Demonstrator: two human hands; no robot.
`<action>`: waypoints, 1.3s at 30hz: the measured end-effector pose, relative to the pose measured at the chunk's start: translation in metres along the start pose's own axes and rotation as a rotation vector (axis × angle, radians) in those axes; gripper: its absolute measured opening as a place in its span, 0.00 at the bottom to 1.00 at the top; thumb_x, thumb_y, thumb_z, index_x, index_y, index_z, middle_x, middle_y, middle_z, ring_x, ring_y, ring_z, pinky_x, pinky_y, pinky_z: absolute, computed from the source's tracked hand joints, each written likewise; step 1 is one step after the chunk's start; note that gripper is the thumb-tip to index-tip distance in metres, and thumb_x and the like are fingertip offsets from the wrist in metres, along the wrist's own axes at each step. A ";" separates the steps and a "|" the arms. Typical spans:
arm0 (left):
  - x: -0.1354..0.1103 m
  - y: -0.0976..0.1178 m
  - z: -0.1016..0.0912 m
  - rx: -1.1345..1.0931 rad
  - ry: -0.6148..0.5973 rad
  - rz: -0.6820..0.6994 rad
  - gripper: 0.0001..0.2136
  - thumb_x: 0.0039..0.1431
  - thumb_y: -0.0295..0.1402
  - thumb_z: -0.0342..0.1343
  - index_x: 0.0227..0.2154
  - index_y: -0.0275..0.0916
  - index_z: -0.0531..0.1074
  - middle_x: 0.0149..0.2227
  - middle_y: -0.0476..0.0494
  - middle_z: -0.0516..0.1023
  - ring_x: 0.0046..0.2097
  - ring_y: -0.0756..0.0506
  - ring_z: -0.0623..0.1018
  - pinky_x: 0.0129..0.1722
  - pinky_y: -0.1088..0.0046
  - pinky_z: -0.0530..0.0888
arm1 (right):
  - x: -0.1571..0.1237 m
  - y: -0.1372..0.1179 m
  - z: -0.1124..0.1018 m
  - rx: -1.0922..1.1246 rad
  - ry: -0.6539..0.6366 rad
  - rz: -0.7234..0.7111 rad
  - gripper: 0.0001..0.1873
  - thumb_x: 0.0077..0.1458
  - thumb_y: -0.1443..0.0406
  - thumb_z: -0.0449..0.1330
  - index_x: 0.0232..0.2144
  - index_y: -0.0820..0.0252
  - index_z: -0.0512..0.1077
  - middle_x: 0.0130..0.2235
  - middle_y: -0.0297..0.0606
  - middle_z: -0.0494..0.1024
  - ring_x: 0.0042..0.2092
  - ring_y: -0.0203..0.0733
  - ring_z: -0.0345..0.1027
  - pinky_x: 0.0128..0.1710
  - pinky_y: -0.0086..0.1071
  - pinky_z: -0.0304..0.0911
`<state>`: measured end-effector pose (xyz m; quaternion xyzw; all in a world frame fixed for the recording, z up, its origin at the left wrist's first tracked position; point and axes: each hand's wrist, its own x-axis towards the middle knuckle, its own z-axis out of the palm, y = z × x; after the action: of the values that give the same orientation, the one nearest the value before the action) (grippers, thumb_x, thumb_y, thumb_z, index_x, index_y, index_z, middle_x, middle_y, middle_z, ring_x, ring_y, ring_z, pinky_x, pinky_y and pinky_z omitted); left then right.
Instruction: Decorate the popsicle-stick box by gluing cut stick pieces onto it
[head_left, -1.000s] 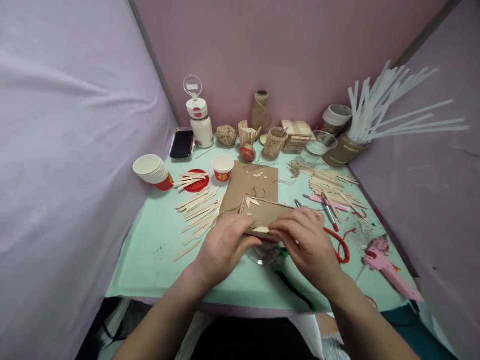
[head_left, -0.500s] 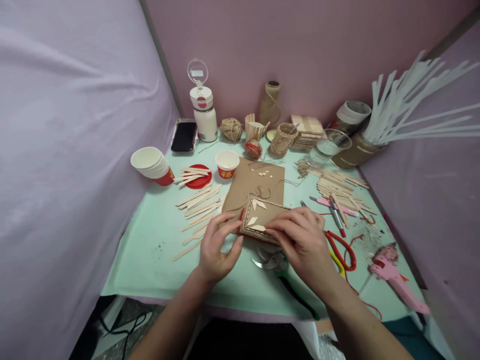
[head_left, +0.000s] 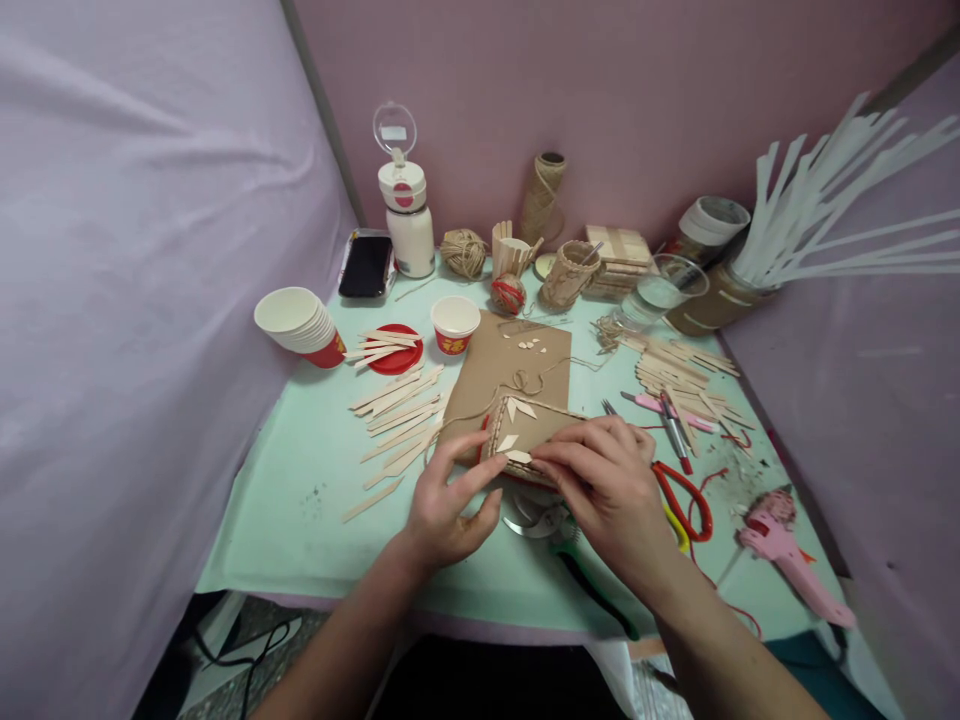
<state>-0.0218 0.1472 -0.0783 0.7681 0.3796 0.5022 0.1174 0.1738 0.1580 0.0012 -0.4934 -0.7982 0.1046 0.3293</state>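
A brown cardboard box point(head_left: 541, 424) edged with braided twine lies near the middle of the table, with red along its side. Small pointed wood pieces point(head_left: 519, 410) sit at its upper left corner, and another point(head_left: 508, 442) below them. My right hand point(head_left: 611, 485) covers the box's right part and pinches the end of a pointed wood piece point(head_left: 519, 457) at the near edge. My left hand point(head_left: 457, 505) has its fingers apart, the index fingertip touching that piece's left end. Garden pruners point(head_left: 566, 545) with dark green handles lie under my right hand.
Under the box is a brown cardboard sheet point(head_left: 495, 360) with wood chips. Cut craft sticks point(head_left: 401, 425) lie left, more point(head_left: 667, 370) right. Red-handled scissors point(head_left: 694, 505), a marker point(head_left: 675, 432) and a pink glue gun point(head_left: 795, 565) lie right. Paper cups point(head_left: 300, 325) and twine point(head_left: 463, 253) stand behind.
My left hand has shifted right, its index finger moving from the box's left edge onto the wood piece. My right hand stays in nearly the same place. The view has tilted slightly.
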 end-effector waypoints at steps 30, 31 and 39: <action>-0.001 0.002 0.000 0.148 -0.065 0.055 0.28 0.56 0.28 0.57 0.61 0.43 0.62 0.55 0.34 0.66 0.54 0.39 0.72 0.49 0.60 0.76 | -0.013 -0.012 0.001 -0.208 0.000 -0.151 0.11 0.61 0.64 0.59 0.45 0.57 0.77 0.40 0.39 0.81 0.43 0.47 0.63 0.45 0.45 0.50; -0.001 0.002 0.000 0.150 -0.067 0.054 0.29 0.56 0.28 0.57 0.61 0.43 0.62 0.55 0.34 0.66 0.54 0.39 0.72 0.49 0.59 0.76 | -0.013 -0.013 0.001 -0.210 -0.001 -0.151 0.11 0.61 0.64 0.59 0.45 0.57 0.77 0.40 0.39 0.81 0.43 0.47 0.63 0.45 0.45 0.50; 0.000 0.004 0.000 0.136 -0.052 0.060 0.28 0.55 0.27 0.58 0.60 0.40 0.64 0.55 0.34 0.66 0.54 0.39 0.72 0.50 0.61 0.76 | -0.012 -0.012 0.002 -0.195 -0.021 -0.160 0.12 0.62 0.65 0.58 0.47 0.57 0.76 0.41 0.38 0.81 0.43 0.47 0.62 0.45 0.45 0.50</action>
<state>-0.0205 0.1445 -0.0763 0.7981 0.3866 0.4584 0.0595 0.1672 0.1421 0.0004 -0.4566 -0.8449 0.0048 0.2788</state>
